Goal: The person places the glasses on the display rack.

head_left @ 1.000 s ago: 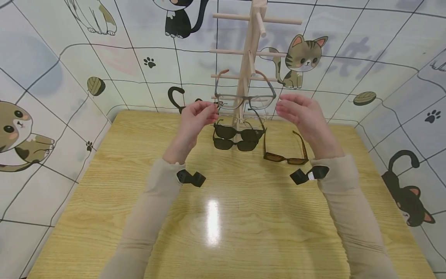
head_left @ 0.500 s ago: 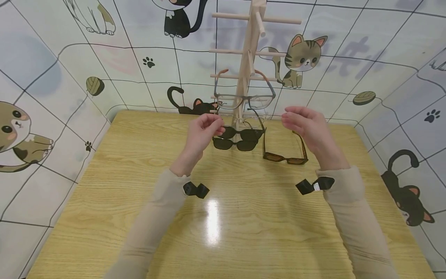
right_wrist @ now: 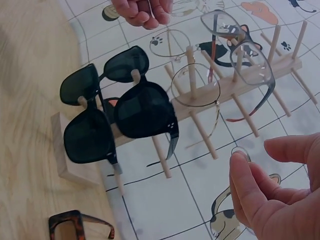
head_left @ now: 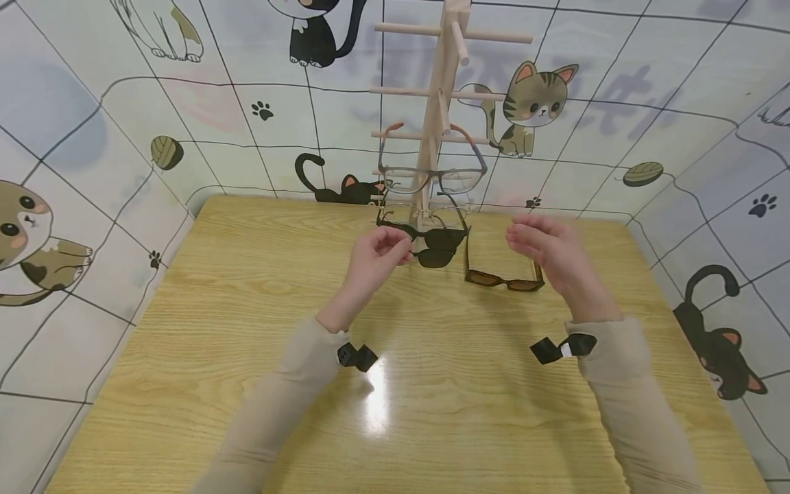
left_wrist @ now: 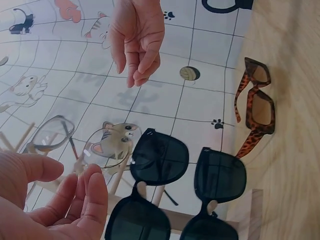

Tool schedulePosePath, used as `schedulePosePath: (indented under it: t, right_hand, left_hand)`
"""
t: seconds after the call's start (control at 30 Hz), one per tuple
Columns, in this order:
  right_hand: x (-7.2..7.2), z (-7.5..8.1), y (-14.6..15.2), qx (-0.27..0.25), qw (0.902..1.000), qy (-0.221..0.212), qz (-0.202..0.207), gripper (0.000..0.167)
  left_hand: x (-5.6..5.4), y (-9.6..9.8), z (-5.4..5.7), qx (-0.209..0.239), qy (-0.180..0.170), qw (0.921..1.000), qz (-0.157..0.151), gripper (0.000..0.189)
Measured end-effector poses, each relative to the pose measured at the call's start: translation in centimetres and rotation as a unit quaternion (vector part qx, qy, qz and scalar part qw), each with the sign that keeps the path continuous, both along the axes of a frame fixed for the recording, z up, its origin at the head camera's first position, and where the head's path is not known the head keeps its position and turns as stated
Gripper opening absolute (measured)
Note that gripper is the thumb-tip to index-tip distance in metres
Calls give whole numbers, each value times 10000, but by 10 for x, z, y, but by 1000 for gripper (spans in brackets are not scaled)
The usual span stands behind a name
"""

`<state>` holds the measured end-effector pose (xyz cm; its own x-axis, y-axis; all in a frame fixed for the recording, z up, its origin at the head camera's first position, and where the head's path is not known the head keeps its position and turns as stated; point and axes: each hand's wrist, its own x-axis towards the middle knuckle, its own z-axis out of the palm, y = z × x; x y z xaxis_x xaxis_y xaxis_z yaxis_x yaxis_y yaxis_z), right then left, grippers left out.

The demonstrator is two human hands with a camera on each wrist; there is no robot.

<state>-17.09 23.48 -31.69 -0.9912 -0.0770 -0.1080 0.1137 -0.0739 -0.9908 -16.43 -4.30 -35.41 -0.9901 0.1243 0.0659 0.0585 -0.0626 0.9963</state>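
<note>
My left hand (head_left: 378, 259) hovers in front of the wooden glasses stand (head_left: 431, 137), fingers loosely bent and nothing held. It hides part of two black sunglasses. The upper sunglasses (right_wrist: 144, 111) and lower sunglasses (right_wrist: 88, 135) hang one above the other on the stand. Above them hang wire-rimmed glasses (right_wrist: 196, 86) and grey-framed glasses (right_wrist: 252, 62). My right hand (head_left: 548, 255), also holding nothing, is raised above the tortoiseshell sunglasses (head_left: 505, 282) on the table, covering one temple in the head view. Its thumb and fingers stand apart in the right wrist view.
The wooden table (head_left: 420, 412) spreads out in front of the stand. Bare pegs (head_left: 494, 36) stick out from the stand's upper part. Behind and at both sides is a white wall covering (head_left: 247, 41) with cat drawings and grid lines.
Both hands have come down and back from beside the grey-framed glasses. The left hand has also moved rightward, now in front of the black sunglasses. The glasses stay in place.
</note>
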Motion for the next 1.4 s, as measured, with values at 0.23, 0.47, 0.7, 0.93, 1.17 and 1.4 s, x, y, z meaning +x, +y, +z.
schedulePosePath:
  t: [0.23, 0.47, 0.7, 0.93, 1.17, 1.4]
  right_hand:
    - [9, -19, 14, -209, 9995, -183, 133, 8]
    - [16, -32, 27, -153, 9997, -164, 104, 8]
    - [23, -43, 42, -184, 9991, -351, -141, 9]
    - [28, -53, 60, -76, 9989, -394, -243, 8]
    - [32, -65, 75, 191, 9984, -447, -289, 8]
    - [30, -80, 89, 554, 9945, -819, -348, 12]
  left_hand:
    - [4, 10, -14, -378, 217, 9989, -192, 11]
    - [7, 21, -25, -510, -6, 9982, -310, 10]
    - [10, 36, -38, -862, 16, 9940, -671, 13]
    - [12, 54, -55, -972, 99, 9904, -977, 14]
    - [12, 77, -73, -1328, 305, 9856, -1006, 14]
    - [11, 97, -84, -1768, 174, 9789, -1010, 17]
